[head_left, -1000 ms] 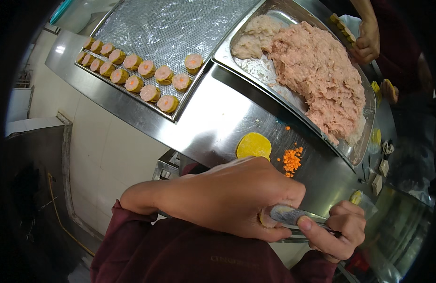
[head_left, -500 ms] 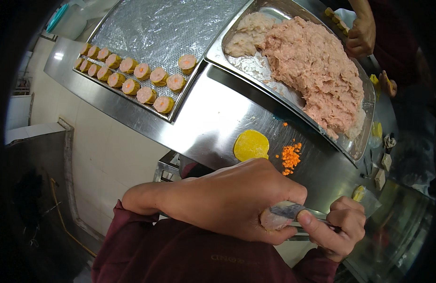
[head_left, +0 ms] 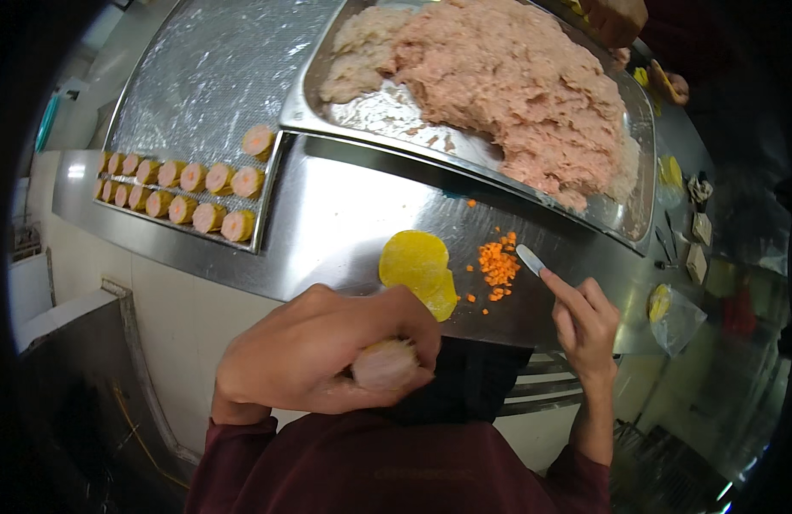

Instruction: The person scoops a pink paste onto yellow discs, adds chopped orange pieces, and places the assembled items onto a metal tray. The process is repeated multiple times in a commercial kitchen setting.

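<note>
Nearest, at the lower centre of the frame, the person's left hand [head_left: 327,347] is curled snugly around a short, round dumpling with a pale pink filled top [head_left: 386,366]; the fist makes a cup, probably so the soft sides keep their shape while the filled end faces up. Right of centre, the right hand [head_left: 585,321] grips a small, flat, pale-bladed metal spatula [head_left: 529,257], index finger pointed along it, which likely gives fine control. The blade tip is just beside a loose heap of tiny orange diced cubes [head_left: 499,265]; whether it touches them cannot be told.

At the centre, two overlapping thin yellow round wrappers [head_left: 413,261] lie flat on the shiny steel tabletop [head_left: 327,206], beside the orange cubes, seemingly so that both are within easy reach. At right, a clear plastic bag [head_left: 679,330] lies near the edge.

Farther off, at upper left, a rectangular metal tray lined with clear film [head_left: 207,77] holds yellow-sided dumplings with pink tops [head_left: 193,178] in two close rows, one more apart by the right rim; the film perhaps prevents sticking. At upper centre, a deep steel pan [head_left: 295,111] carries a big pink mound of minced filling [head_left: 516,86], presumably kept central for sharing, as a co-worker's hand [head_left: 617,19] shows beyond its far side, at upper right
</note>
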Available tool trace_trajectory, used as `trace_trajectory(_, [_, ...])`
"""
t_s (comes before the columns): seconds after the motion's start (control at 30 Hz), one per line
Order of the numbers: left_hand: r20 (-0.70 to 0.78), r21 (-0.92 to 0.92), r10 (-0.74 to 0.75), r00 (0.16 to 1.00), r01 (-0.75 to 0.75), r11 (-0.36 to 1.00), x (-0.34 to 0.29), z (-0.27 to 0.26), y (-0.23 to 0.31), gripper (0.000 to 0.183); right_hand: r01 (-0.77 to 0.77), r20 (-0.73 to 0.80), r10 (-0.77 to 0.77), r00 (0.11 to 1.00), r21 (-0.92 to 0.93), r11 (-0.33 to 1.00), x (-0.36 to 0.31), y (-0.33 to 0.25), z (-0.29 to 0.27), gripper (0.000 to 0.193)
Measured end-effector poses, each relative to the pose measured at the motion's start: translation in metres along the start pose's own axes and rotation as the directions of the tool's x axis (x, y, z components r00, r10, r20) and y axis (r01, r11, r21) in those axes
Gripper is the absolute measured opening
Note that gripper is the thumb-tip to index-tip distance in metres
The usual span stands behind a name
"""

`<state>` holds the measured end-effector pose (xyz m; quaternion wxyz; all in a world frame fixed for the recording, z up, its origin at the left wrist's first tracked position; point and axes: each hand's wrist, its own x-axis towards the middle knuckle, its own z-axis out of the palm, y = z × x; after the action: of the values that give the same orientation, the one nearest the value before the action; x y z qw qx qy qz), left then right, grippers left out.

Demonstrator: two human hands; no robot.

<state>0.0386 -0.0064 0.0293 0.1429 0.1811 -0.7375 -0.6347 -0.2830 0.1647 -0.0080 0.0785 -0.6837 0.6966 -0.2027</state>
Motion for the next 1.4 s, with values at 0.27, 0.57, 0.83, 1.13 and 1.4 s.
trace_trajectory(0.27, [-0.053,-0.039,0.075,0.996,-0.077,0.996,0.003,0.003,-0.007,0.042,-0.078,-0.005,0.079,0.997,0.083,0.993,-0.015,0.015,0.020,0.044])
trace_trajectory(0.57, [0.052,0.019,0.123,0.991,-0.124,0.992,0.020,0.008,-0.010,0.027,-0.223,0.073,0.213,0.974,0.427,0.876,-0.007,-0.004,-0.020,0.031])
trace_trajectory(0.83, [0.097,-0.079,0.103,0.990,-0.096,0.992,0.058,0.050,-0.018,0.034,0.249,-0.069,-0.243,0.967,0.095,0.964,0.003,-0.062,-0.058,0.050])
trace_trajectory(1.13, [0.080,-0.148,0.039,0.996,-0.027,0.989,0.060,0.050,-0.012,0.031,0.240,-0.030,-0.240,0.970,-0.009,0.971,-0.001,-0.068,-0.060,0.052])
trace_trajectory(1.4, [0.212,-0.066,0.111,0.971,-0.099,0.993,0.061,0.049,-0.017,0.034,0.296,0.051,-0.295,0.954,-0.007,0.955,0.004,-0.075,-0.072,0.057])
